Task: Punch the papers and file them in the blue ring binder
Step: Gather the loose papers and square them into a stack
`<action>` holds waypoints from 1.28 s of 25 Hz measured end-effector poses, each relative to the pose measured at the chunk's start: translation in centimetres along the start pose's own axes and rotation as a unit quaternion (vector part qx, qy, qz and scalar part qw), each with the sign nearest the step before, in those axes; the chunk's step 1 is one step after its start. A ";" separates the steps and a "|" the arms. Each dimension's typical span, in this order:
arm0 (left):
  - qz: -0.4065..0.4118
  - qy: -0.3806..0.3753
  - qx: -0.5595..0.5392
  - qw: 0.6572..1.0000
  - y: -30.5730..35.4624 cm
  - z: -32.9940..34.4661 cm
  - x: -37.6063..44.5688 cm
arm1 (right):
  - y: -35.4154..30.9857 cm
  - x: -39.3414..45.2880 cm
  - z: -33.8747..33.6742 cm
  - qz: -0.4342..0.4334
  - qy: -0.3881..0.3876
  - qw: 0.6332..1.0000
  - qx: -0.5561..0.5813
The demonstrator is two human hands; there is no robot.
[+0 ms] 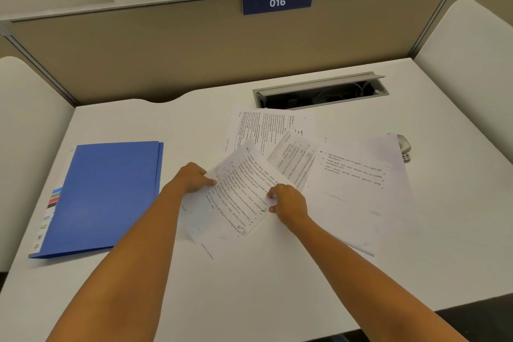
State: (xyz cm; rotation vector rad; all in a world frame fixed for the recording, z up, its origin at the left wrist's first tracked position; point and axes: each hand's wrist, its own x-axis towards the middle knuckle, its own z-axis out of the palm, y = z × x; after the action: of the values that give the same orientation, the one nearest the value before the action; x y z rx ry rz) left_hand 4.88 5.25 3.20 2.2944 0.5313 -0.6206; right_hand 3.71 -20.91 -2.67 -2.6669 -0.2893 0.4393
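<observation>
A closed blue ring binder (pixel 108 194) lies flat on the left of the white desk. Several printed papers are spread loosely over the desk's middle and right. My left hand (pixel 191 178) grips the left edge of the nearest printed sheet (pixel 238 203), thumb on top. My right hand (pixel 288 204) pinches the same sheet's right edge. A large sheet (pixel 358 191) lies to the right, and others (pixel 266 128) lie farther back. A metal hole punch (pixel 404 146) peeks out from under the papers at the far right, mostly hidden.
An open cable tray (pixel 322 91) with a raised grey lid is cut into the desk (pixel 249 286) behind the papers. Beige partition walls enclose the back and both sides; a blue sign (pixel 277 2) reads 016. The desk's front edge runs near the bottom right.
</observation>
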 end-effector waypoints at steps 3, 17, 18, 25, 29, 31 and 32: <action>0.013 -0.007 -0.021 1.000 0.7 -1.5 -0.9 | 0.5 -0.4 -0.7 -0.019 0.007 0.999 0.037; 0.003 -0.130 -0.478 0.869 4.0 -0.2 -5.2 | 12.7 -3.2 -6.9 0.449 0.202 0.859 0.142; 0.010 -0.126 -0.499 0.857 4.6 0.1 -5.4 | 13.0 -3.3 -7.1 0.459 0.190 0.856 0.142; 0.059 -0.177 -0.564 0.804 6.4 2.9 -6.0 | 14.7 -3.9 -7.3 0.486 0.143 0.850 0.146; -0.009 -0.196 -0.531 0.824 4.7 6.5 -5.2 | 14.7 -3.9 -7.3 0.492 0.147 0.850 0.114; -0.040 -0.193 -0.519 0.832 3.9 8.1 -5.0 | 14.6 -4.0 -7.3 0.484 0.161 0.853 0.110; -0.052 -0.198 -0.505 0.838 3.6 8.7 -5.0 | 14.6 -3.9 -7.3 0.473 0.175 0.856 0.114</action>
State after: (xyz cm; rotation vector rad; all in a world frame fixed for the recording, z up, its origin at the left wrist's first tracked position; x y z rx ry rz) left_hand 0.32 -4.34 2.21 1.1049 0.5876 -0.6306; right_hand 4.53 -37.68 -1.76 -2.4005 1.1521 0.2147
